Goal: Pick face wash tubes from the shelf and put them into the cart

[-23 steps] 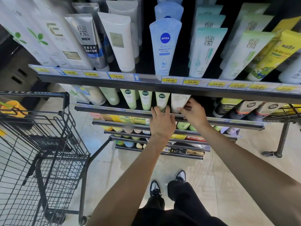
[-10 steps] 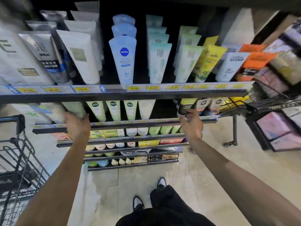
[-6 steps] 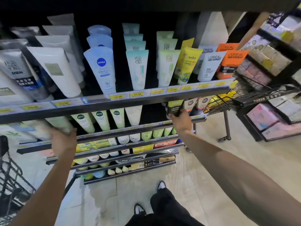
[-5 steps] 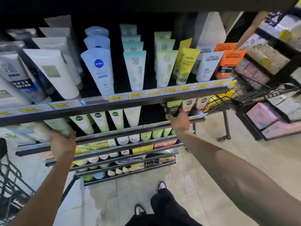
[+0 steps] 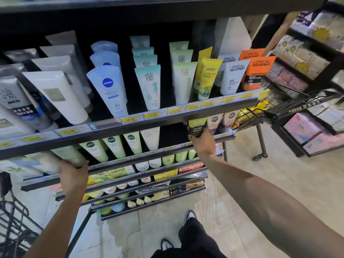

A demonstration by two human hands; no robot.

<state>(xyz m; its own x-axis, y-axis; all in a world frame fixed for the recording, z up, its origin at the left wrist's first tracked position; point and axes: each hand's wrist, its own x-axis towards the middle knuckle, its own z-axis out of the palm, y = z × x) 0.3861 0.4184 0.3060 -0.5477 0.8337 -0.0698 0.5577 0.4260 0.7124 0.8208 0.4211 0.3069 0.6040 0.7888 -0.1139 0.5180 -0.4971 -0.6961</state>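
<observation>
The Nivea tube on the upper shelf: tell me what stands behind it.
Behind the Nivea tube two more pale blue tubes stand in a row. Only their tops show; their labels are mostly covered.

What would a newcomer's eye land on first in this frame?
Both arms reaching to the second shelf: the left hand grips a pale green tube at the left, and the right hand holds a dark tube with a green top at the right. Above them, the blue Nivea tube and orange L'Oreal tubes stand out.
</observation>
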